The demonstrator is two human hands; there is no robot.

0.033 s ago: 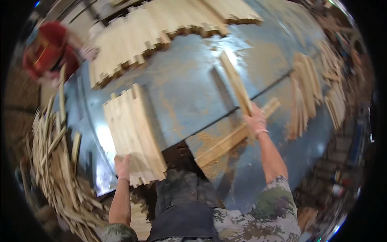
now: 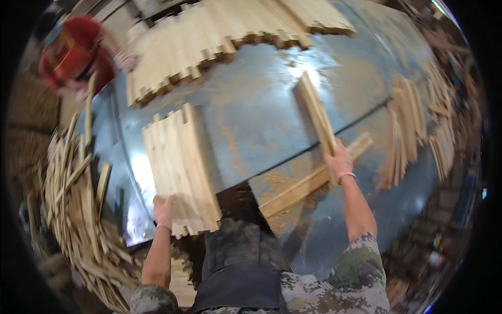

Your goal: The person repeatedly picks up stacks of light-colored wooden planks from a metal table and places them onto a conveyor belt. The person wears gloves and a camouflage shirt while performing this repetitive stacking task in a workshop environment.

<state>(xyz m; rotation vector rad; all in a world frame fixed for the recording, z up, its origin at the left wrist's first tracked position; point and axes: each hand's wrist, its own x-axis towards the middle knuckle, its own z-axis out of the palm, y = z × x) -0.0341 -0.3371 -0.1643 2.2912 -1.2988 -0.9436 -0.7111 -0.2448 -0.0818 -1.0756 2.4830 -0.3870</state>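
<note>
At the far left, a heap of thin wooden strips [image 2: 78,209] is seen lying in a tangle beside the table [image 2: 246,118], and above it a co-worker [image 2: 73,57] in red is seen, one gloved hand [image 2: 124,62] placed at the near end of a wide row of pale boards [image 2: 225,31]. Next, a group of slats [image 2: 178,167] is laid side by side on the table's left part, its lower end reaching the near edge. Its lower left edge is touched by the left hand [image 2: 163,212], whose fingers are partly hidden, so whether they are closed around the wood cannot be told. A dark apron [image 2: 238,288] is worn by the person in the middle. Farther right, a narrow wooden piece [image 2: 317,112] is gripped near its lower end by the right hand [image 2: 341,161], with the fingers wrapped around it and its far end pointed away. Beneath it, a flat strip [image 2: 293,198] is crossed at a slant, with sawdust scattered about. At the right, a bundle of short strips [image 2: 405,118] is set down, with more loose strips [image 2: 442,141] beyond.
</note>
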